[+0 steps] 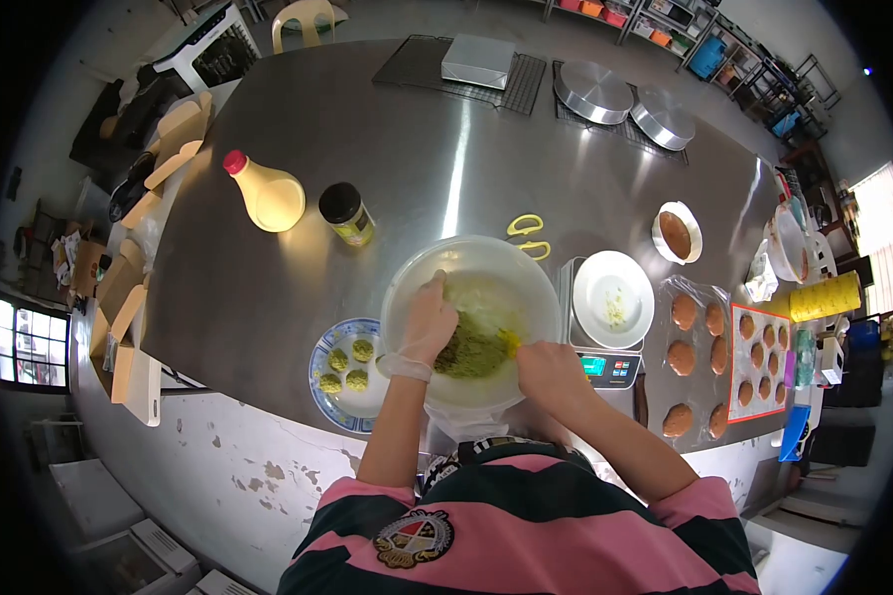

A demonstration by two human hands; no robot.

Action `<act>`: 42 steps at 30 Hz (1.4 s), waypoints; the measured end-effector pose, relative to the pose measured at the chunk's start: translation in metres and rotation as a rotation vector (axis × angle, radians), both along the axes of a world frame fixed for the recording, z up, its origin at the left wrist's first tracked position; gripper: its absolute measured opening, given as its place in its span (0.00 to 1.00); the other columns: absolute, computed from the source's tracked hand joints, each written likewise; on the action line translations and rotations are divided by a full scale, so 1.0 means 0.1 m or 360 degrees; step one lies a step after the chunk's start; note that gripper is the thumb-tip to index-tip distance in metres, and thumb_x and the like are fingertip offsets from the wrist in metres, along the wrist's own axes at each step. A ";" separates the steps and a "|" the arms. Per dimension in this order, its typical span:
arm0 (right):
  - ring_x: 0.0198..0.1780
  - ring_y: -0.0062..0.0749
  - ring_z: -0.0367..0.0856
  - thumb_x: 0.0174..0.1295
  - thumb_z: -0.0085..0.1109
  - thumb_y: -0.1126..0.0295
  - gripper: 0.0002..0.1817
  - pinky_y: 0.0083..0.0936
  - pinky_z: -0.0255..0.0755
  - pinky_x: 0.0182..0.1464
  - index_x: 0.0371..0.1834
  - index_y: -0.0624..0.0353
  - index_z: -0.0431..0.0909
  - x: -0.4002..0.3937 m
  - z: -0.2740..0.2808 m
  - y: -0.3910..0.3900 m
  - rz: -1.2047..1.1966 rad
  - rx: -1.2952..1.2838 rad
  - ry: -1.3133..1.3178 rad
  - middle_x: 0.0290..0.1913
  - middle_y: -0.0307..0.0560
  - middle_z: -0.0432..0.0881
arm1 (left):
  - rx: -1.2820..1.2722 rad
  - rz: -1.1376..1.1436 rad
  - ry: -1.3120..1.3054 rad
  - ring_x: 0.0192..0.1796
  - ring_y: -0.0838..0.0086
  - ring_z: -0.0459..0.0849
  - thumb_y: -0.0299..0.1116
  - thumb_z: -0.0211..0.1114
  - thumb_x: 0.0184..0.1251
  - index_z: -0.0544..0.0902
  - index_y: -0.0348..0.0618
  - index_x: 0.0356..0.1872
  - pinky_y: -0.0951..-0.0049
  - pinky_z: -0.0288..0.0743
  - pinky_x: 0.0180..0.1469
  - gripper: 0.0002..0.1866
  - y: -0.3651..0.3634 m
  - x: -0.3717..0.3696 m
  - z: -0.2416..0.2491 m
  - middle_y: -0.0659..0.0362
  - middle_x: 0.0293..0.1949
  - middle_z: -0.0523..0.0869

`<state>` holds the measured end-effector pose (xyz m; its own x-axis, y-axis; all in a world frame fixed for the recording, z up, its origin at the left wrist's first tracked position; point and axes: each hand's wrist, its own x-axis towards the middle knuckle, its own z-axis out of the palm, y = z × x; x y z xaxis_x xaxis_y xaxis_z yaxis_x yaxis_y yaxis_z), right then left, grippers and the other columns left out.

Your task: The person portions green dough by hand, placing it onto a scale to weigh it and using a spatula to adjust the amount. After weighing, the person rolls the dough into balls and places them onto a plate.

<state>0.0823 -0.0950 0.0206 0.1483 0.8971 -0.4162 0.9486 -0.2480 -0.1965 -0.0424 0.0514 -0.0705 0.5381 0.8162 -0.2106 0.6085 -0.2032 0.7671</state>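
Note:
A large whitish mixing bowl [536,288] holds a crumbly green mixture [474,352]. My left hand [430,322], in a clear plastic glove, is inside the bowl at its left side, with a finger stretched along the wall; its other fingers are partly hidden. My bare right hand [556,375] is closed at the right rim around a utensil, whose yellow end [511,342] shows against the mixture; its exact kind is hidden. Left of the bowl, a blue-patterned plate [322,342] carries several green balls [357,380].
A white bowl [640,312] sits on a digital scale [615,369]. Yellow scissors [531,250], a jar [347,213] and a yellow bottle [268,193] stand or lie beyond the mixing bowl. Brown rounds [681,358] rest on plastic at right. Round pans [593,91] are at the back.

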 end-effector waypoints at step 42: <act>0.34 0.54 0.81 0.45 0.55 0.75 0.08 0.41 0.76 0.38 0.29 0.62 0.81 0.22 -0.24 0.10 -0.0149 -0.0031 0.0191 0.29 0.59 0.81 | 0.0192 -0.0063 0.0024 0.52 0.47 0.75 0.27 0.49 0.54 0.69 0.34 0.57 0.56 0.68 0.56 0.25 -0.03 0.05 -0.02 0.38 0.47 0.78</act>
